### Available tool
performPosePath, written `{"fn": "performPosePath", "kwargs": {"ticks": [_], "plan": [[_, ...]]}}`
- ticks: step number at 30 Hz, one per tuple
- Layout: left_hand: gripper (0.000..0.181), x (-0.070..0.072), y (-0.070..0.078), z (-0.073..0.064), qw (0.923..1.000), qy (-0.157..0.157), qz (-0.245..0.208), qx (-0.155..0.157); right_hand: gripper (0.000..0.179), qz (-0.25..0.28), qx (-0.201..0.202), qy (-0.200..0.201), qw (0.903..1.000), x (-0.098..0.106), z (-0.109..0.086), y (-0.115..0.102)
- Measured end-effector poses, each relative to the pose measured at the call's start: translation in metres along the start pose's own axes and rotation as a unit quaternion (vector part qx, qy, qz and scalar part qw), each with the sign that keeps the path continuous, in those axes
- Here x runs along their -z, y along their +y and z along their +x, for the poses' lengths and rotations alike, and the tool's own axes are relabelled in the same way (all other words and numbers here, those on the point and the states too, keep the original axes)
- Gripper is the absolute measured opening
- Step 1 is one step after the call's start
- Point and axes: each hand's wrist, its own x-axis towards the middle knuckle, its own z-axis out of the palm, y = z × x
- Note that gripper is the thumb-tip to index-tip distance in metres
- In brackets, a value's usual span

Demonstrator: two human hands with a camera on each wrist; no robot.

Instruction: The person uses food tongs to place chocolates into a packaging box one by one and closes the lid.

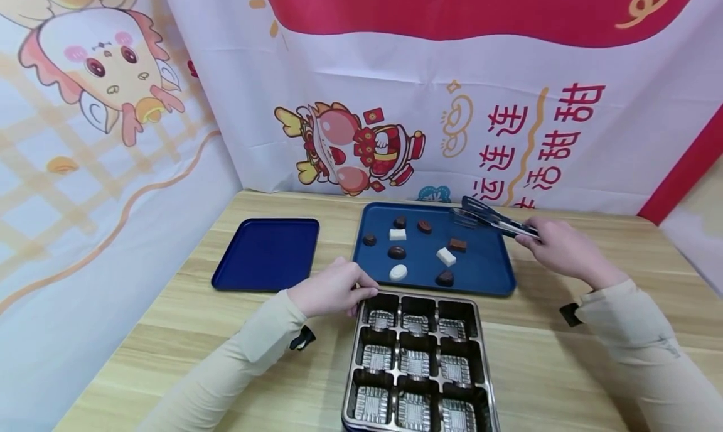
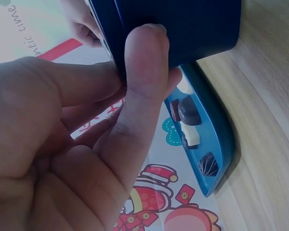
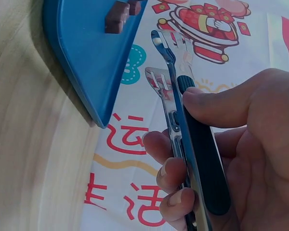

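Note:
My right hand [image 1: 562,247] holds a pair of metal tongs [image 1: 491,218] with dark handle grips. Its thumb presses one arm and the fingers curl round the other in the right wrist view; the slotted heads stand slightly apart with nothing between them. The heads hang over the back right of a blue tray [image 1: 486,275] bearing several dark, brown and white chocolates [image 1: 397,252]. My left hand [image 1: 333,287] pinches the far left corner of a dark blue box [image 2: 197,29], thumb on its outer side. A brown plastic insert [image 1: 398,338] with several bare compartments sits in the box.
A smaller dark blue tray [image 1: 268,256] lies at the left of the wooden table [image 1: 169,344]. A printed cloth [image 1: 361,68] hangs right behind the table, with another printed sheet [image 1: 101,168] along the left side.

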Motion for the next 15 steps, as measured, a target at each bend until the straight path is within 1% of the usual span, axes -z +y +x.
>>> {"fn": "performPosePath", "kwargs": {"ticks": [8,12,15], "plan": [[0.02,0.0016,-0.0024,0.0007,1.0,0.001,-0.002,0.001,0.026,-0.002,0.009,-0.001,1.0,0.0078,-0.0017,-0.0002],[0.02,0.001,-0.003,0.0009,1.0,0.0,-0.004,0.005,0.027,-0.01,0.022,-0.016,0.9996,0.0086,-0.0034,-0.0004],[0.02,0.0003,-0.0033,0.0013,0.9999,-0.001,-0.006,0.01,0.023,-0.014,0.031,-0.032,0.9989,0.0072,-0.0044,0.0002]]}}
